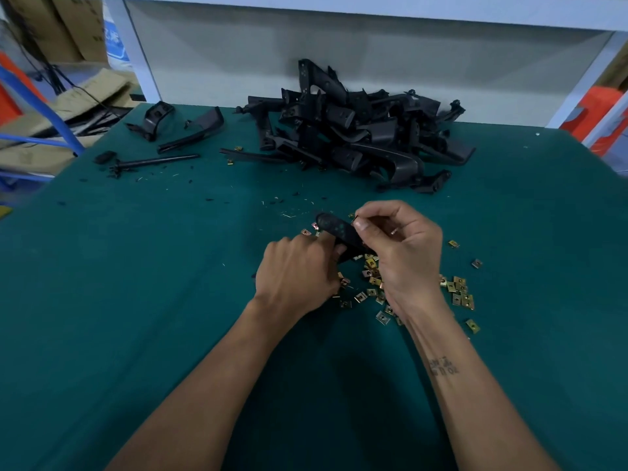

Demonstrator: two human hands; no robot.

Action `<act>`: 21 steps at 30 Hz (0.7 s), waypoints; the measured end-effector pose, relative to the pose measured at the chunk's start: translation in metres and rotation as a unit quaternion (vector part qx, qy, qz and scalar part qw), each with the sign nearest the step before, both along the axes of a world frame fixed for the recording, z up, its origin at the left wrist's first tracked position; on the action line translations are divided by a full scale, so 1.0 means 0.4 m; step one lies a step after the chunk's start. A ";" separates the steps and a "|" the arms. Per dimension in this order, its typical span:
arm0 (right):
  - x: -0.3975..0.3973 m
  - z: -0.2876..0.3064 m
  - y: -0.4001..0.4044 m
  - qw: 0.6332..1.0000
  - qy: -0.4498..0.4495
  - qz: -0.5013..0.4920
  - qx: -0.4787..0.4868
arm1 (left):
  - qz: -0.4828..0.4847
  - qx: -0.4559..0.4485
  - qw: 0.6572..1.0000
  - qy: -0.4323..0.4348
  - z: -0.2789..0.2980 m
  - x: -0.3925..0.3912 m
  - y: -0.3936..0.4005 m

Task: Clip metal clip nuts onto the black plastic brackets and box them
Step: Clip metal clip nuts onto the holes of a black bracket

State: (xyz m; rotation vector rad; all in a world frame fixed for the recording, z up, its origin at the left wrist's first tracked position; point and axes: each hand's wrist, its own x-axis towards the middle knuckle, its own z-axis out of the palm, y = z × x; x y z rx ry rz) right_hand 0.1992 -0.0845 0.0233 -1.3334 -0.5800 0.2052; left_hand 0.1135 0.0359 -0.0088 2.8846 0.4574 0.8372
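Left hand (299,270) grips the near end of a black bracket (339,231), fingers curled round it, index finger lying along its underside. The bracket is held just above the green mat (136,300), tilted, its rounded far end pointing away from the person.

Right hand (404,243) sits at the bracket's right edge. Thumb and forefinger are pressed together, pinching a small clip nut (355,219) against that edge; the other fingers are curled in. Whether the nut is seated on the bracket I cannot tell; it is mostly hidden by the fingertips.

Loose clip nuts (458,290), brass and silver coloured, are scattered on the mat under and right of the bracket, the thickest patch beneath the right wrist. A few more lie just left of the bracket's far end.

The pile of black brackets (356,130) sits well beyond the held bracket, against the white back panel (238,56). Left of the pile, apart from it, lie two curved black parts (190,130) and a thin black rod (159,161). Small black and pale shavings dot the mat between the pile and the held bracket.

Cardboard sheets (85,96) and a blue frame (40,107) are off the mat's far left edge.
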 end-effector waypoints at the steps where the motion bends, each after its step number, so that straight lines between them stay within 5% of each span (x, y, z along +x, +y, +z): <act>1: -0.002 0.001 0.001 1.000 0.000 0.001 -0.005 | 0.001 0.009 1.000 -0.004 -0.002 0.000 -0.002; 21: -0.002 0.015 0.000 0.998 0.056 -0.004 -0.031 | 0.012 0.025 1.000 0.000 -0.013 0.006 -0.017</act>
